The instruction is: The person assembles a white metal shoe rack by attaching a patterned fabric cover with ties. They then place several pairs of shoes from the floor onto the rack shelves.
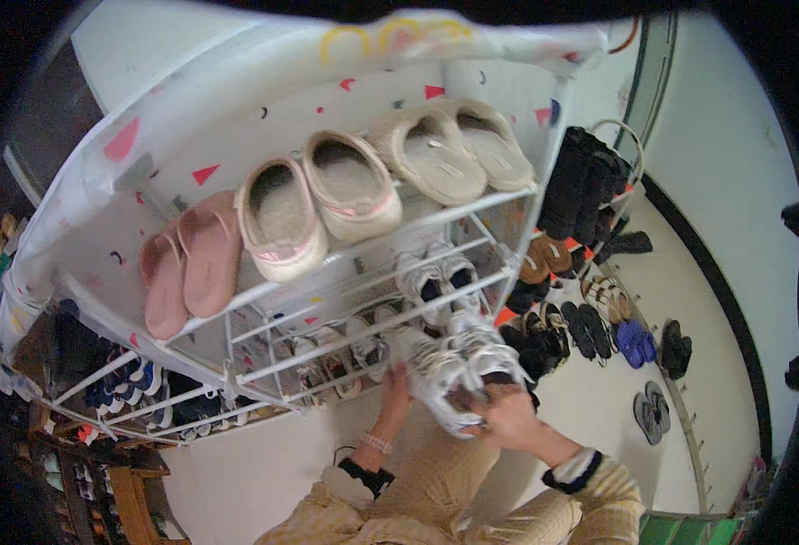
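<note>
My right hand (508,416) is closed on the heel end of a pair of white sneakers (461,368), held side by side with their toes toward the rack. My left hand (398,389) is just left of this pair, close to the front of the shoe rack (363,238). Its fingers are smeared and partly hidden, so their pose is unclear. Beyond the held pair, another pair of white-and-grey sneakers (437,277) sits on the shelf below the top one. More sneakers (340,356) stand lower, to the left, behind the rack's white bars.
The top shelf bears pink slippers (192,263), cream clogs (317,204) and beige slippers (454,150). A patterned white cover (263,77) encloses the rack. On the floor at right lie blue clogs (635,343), grey flip-flops (652,411) and dark sandals (676,350).
</note>
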